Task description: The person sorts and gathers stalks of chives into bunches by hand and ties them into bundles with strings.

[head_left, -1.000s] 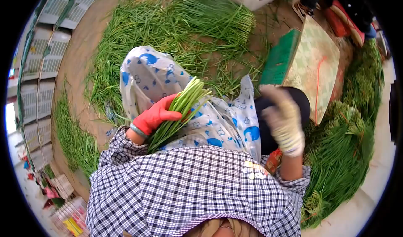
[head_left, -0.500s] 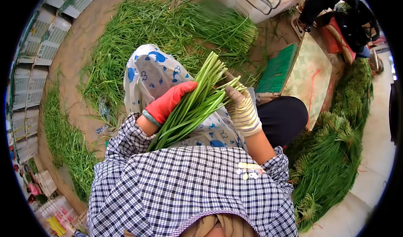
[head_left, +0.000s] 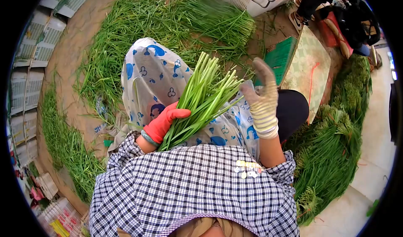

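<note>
Before you, a wide, loose heap of long, thin green stalks (head_left: 138, 31) covers much of the brown floor (head_left: 71, 58).
At your right lies a long stack of dark green bunches with paler ends (head_left: 331, 157); across your lap and raised knee runs a thin whitish sheet printed with blue shapes (head_left: 163, 73). Above that sheet, in front of your body, is the slanting handful of fresh green stalks with pale cut ends (head_left: 201, 100), gripped by your left hand in its red rubber glove (head_left: 166, 121), fingers curled round it. Your right hand, in a cream-and-yellow striped knit glove with greyish fingers (head_left: 263, 100), holds nothing you can make out: it is raised, thumb spread from the fingers, just beside the pale ends; touching or not, you cannot tell.
</note>
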`<state>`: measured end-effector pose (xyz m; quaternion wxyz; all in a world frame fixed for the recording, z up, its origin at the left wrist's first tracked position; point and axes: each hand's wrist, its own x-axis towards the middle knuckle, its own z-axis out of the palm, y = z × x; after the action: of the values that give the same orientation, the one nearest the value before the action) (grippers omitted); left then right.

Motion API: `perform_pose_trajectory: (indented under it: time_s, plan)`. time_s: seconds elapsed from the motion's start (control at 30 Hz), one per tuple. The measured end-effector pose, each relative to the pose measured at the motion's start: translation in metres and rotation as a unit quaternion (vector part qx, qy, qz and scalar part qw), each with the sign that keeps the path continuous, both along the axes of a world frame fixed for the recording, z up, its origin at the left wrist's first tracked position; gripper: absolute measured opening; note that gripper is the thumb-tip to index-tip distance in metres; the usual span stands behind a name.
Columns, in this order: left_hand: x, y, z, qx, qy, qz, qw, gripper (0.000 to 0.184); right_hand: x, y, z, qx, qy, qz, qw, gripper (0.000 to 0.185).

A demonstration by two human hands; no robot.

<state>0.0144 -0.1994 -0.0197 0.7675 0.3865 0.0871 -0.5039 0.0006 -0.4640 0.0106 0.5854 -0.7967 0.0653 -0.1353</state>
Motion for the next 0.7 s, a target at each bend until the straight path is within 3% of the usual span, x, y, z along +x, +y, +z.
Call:
perform_pose_trajectory:
  time_s: [0.07,0.1,0.13,0.17,0.23,0.3,0.37,0.43,0.5,0.7]
  plan:
    - [-0.001,0.000,-0.001,0.007,-0.014,0.010,1.000,0.071,0.003,0.009,0.031,-0.072,-0.025,-0.025,0.997,0.049]
    - [-0.001,0.000,-0.002,0.007,-0.016,0.007,1.000,0.071,0.007,0.014,0.040,-0.279,-0.061,0.046,0.957,0.041]
    - [-0.002,0.000,-0.004,0.005,-0.020,0.011,1.000,0.071,0.011,0.018,0.042,-0.471,-0.092,0.113,0.870,0.040]
    - [-0.003,0.001,-0.007,0.003,-0.022,0.014,1.000,0.071,0.014,0.022,0.038,-0.470,-0.092,0.108,0.871,0.040]
    - [-0.004,0.005,-0.012,0.005,-0.009,0.014,1.000,0.070,0.020,0.031,0.020,-0.540,0.012,0.189,0.820,0.033]
    - [-0.004,0.006,-0.014,0.008,0.003,0.010,1.000,0.070,0.022,0.034,0.010,-0.517,0.034,0.199,0.832,0.026]
    - [-0.005,0.007,-0.017,0.002,0.007,0.018,1.000,0.072,0.020,0.034,0.004,-0.425,-0.001,0.163,0.890,0.022]
    - [-0.005,0.005,-0.013,0.006,0.006,0.021,1.000,0.073,0.016,0.035,0.003,-0.450,-0.011,0.151,0.880,0.017]
    - [-0.004,0.006,-0.020,-0.011,0.004,0.026,1.000,0.074,0.013,0.032,-0.003,-0.557,-0.087,0.106,0.819,0.011]
    - [-0.003,-0.001,-0.003,-0.069,0.004,0.065,0.996,0.076,0.042,-0.042,0.037,-0.556,-0.126,-0.094,0.816,0.005]
